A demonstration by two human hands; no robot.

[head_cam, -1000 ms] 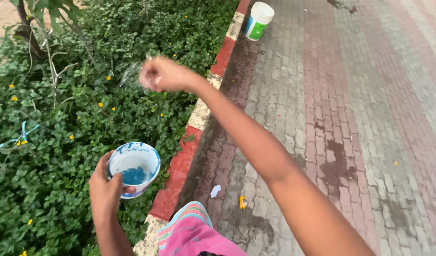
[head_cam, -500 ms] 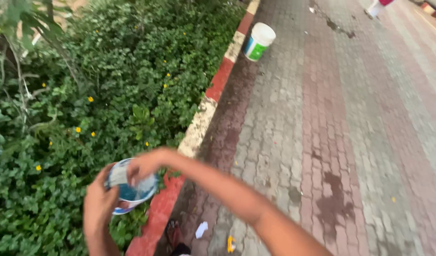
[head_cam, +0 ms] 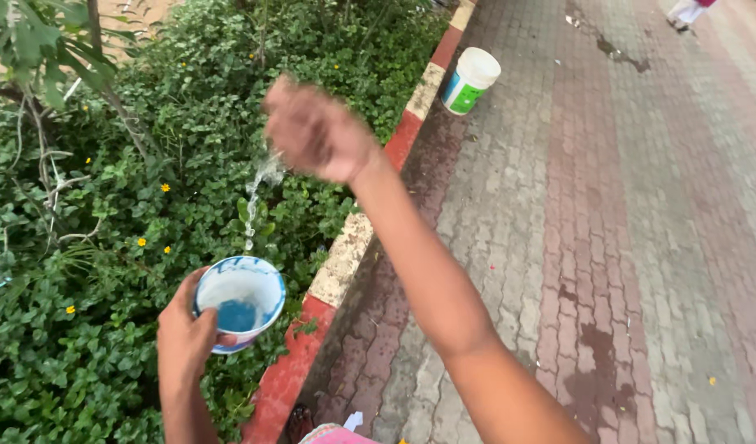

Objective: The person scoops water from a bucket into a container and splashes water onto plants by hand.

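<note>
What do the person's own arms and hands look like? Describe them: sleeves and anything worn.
Both arms are bare, with no sleeve in view. The left hand and right hand wear no gloves. The right hand is motion-blurred, so rings cannot be ruled out there. No watch or bracelet shows on either wrist.

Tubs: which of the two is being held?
The small blue-and-white tub, gripped by the left hand over the plants; the white tub stands alone on the paving.

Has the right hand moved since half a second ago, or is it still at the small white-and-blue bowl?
Yes. The right hand has risen from the small white-and-blue bowl, now over the green shrubs.
</note>
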